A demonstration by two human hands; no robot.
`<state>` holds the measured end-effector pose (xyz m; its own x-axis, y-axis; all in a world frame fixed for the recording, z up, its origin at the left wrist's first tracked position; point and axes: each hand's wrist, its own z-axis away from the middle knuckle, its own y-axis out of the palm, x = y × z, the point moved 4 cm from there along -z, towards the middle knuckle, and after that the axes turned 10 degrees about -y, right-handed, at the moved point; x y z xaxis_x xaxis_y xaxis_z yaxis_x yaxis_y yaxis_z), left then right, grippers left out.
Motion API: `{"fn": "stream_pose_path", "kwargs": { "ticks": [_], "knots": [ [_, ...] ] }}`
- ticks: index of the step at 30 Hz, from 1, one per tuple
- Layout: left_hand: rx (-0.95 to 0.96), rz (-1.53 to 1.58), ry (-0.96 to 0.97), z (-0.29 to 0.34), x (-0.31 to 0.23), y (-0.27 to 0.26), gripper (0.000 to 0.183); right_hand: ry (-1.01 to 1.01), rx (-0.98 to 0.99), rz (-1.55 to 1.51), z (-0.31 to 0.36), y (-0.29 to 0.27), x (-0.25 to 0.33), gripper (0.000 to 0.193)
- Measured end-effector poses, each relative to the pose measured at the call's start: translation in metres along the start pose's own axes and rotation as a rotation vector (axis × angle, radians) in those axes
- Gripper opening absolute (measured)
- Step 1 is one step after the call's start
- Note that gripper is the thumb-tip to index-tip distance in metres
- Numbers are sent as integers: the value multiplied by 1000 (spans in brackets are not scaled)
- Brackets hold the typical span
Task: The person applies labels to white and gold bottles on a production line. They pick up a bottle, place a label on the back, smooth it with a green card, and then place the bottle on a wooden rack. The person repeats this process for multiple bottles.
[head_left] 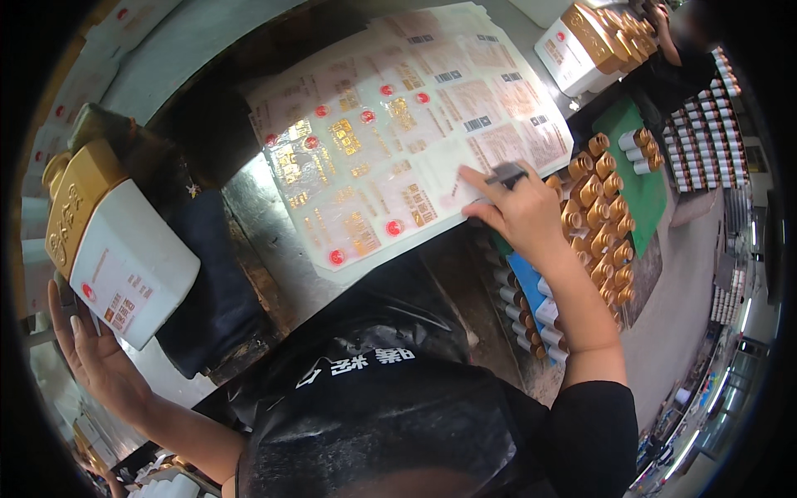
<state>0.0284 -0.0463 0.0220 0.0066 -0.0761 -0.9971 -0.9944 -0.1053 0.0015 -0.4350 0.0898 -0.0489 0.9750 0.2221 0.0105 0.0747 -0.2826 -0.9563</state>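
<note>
Metal table (pixel 276 242) extends beyond label sheet (pixel 378 162); right hand (pixel 526 207) at sheet's edge.

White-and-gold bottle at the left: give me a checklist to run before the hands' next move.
1. Bottle, labelled face visible: ok, the label with its red mark faces the camera.
2. Label edges pressed down: cannot tell, too small.
3. Left hand, firm grip: cannot tell; fingers are at the bottle's lower edge, contact unclear.
4. Right hand, thumb and forefinger apart: ok.
5. Printed sheet within the right hand's reach: ok.
</note>
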Motion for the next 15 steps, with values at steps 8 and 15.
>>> {"fn": "stream_pose_path", "kwargs": {
  "ticks": [8,15],
  "knots": [
    [13,33,-52,5,11,-11,49,-77,-244,-146,18,-8,8,44],
    [7,19,40,-1,3,-11,49,-291,-251,33,22,6,8,34]
  ]
}}
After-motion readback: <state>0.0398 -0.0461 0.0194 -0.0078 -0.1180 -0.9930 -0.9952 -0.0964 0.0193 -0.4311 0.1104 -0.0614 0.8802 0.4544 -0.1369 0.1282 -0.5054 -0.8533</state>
